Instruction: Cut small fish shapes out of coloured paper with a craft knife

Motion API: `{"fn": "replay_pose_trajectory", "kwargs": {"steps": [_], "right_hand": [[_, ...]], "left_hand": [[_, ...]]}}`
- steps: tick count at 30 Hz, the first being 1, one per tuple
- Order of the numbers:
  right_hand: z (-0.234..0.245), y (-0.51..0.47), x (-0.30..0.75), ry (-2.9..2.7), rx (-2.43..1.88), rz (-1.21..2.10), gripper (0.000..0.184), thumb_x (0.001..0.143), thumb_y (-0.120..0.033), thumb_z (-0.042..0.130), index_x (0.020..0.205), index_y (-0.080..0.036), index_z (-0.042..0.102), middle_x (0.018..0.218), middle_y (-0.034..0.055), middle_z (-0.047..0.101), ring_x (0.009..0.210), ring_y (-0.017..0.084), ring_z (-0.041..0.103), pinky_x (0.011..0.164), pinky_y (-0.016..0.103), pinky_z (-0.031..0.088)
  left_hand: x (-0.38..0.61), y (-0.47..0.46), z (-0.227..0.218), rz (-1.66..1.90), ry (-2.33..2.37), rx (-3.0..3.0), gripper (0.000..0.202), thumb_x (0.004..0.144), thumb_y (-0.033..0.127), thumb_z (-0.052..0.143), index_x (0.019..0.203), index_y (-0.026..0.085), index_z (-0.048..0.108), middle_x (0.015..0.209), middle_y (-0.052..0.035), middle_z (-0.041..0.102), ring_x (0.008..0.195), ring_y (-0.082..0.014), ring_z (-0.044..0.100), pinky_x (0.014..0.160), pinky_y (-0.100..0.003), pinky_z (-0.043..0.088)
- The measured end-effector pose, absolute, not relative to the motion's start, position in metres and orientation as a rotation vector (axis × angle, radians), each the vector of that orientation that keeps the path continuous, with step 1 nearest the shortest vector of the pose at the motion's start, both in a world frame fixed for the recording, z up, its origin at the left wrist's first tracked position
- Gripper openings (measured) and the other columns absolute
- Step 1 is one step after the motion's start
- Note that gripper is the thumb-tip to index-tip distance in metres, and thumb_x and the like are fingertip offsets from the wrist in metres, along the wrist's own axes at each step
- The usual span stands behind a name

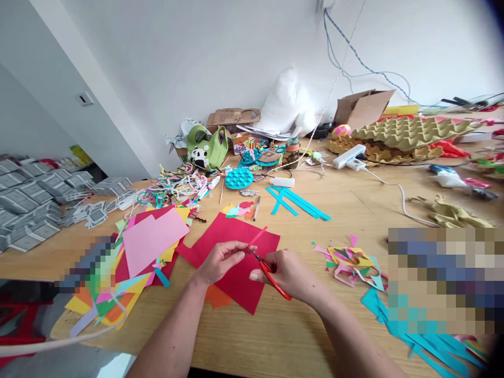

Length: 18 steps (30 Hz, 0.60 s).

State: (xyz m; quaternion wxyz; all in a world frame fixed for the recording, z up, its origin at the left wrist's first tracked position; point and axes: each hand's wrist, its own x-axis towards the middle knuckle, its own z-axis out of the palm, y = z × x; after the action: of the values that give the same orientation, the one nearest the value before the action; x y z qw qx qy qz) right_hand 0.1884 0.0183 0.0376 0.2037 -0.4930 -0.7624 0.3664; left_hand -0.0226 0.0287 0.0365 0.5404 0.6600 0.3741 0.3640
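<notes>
My left hand (222,260) pinches a narrow red paper strip (256,237) that sticks up to the right. My right hand (287,273) grips red-handled scissors (271,274), whose blades point up-left at the base of the strip. Both hands hover over a red paper sheet (236,283) lying on the wooden table (299,336). An orange sheet (217,297) peeks out beneath the red one.
A pile of coloured sheets with a pink one on top (151,239) lies at left. Teal strips (299,202), paper scraps (352,262), egg trays (405,134), a green panda bag (202,147), a cardboard box (362,107) and a white cable (397,191) crowd the table.
</notes>
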Motion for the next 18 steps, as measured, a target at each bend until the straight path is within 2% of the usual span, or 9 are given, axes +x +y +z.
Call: {"fn": "replay_pose_trajectory", "kwargs": {"steps": [3, 8, 18], "right_hand": [[0.041, 0.016, 0.187, -2.169, -1.434, 0.921, 0.062, 0.075, -0.073, 0.058, 0.052, -0.021, 0.032, 0.049, -0.0047, 0.031, 0.050, 0.010, 0.019, 0.047, 0.028, 0.016], [0.041, 0.015, 0.186, -2.195, -1.450, 0.888, 0.061, 0.075, -0.072, 0.059, 0.052, -0.022, 0.031, 0.048, -0.0028, 0.036, 0.048, 0.011, 0.021, 0.047, 0.029, 0.016], [0.041, 0.017, 0.188, -2.146, -1.422, 1.003, 0.061, 0.073, -0.071, 0.060, 0.052, -0.022, 0.032, 0.050, -0.0048, 0.030, 0.051, 0.011, 0.020, 0.048, 0.028, 0.017]], "left_hand": [[-0.021, 0.030, 0.033, 0.910, 0.929, 1.590, 0.028, 0.088, 0.041, 0.064, 0.097, 0.015, 0.073, 0.101, -0.0104, 0.074, 0.099, -0.0253, 0.068, 0.091, -0.037, 0.050], [-0.023, 0.032, 0.026, 0.961, 0.956, 1.594, 0.025, 0.088, 0.040, 0.063, 0.089, 0.016, 0.072, 0.092, -0.0075, 0.074, 0.091, -0.0225, 0.068, 0.086, -0.033, 0.050], [-0.023, 0.031, 0.029, 0.959, 0.910, 1.614, 0.026, 0.089, 0.039, 0.062, 0.091, 0.016, 0.073, 0.093, -0.0081, 0.072, 0.092, -0.0222, 0.067, 0.085, -0.032, 0.050]]}}
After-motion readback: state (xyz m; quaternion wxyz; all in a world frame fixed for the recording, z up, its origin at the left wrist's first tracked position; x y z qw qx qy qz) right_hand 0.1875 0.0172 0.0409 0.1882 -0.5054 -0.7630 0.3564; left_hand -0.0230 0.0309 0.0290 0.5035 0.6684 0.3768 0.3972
